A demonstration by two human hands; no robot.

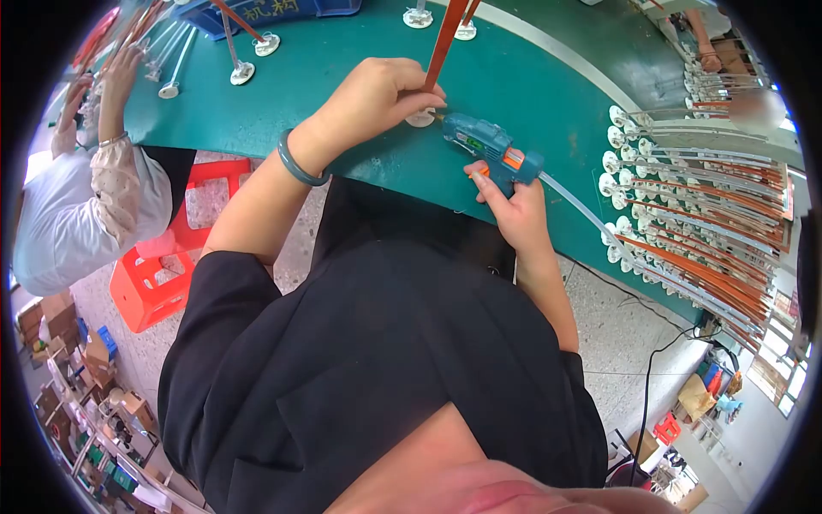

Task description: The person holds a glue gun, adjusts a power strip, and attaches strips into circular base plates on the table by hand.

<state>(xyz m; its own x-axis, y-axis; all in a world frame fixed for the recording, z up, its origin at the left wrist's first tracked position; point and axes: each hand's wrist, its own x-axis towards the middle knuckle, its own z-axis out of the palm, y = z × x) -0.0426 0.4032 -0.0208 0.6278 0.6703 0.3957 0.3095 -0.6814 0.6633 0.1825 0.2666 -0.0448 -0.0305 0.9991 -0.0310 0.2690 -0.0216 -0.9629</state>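
My left hand is closed around the lower end of a flat reddish-brown strip, which stands up from a round white base on the table. In my right hand is a teal hot glue gun with an orange trigger, fingers wrapped round its handle. Its nozzle points left and reaches close to the white base; whether it touches cannot be made out. A translucent glue stick trails from the back of the gun.
Many brown and white strips on white round bases lie stacked at the right. Several similar pieces stand near a blue crate at the back. At left, a co-worker's hands handle pieces. Red stools stand below the green table.
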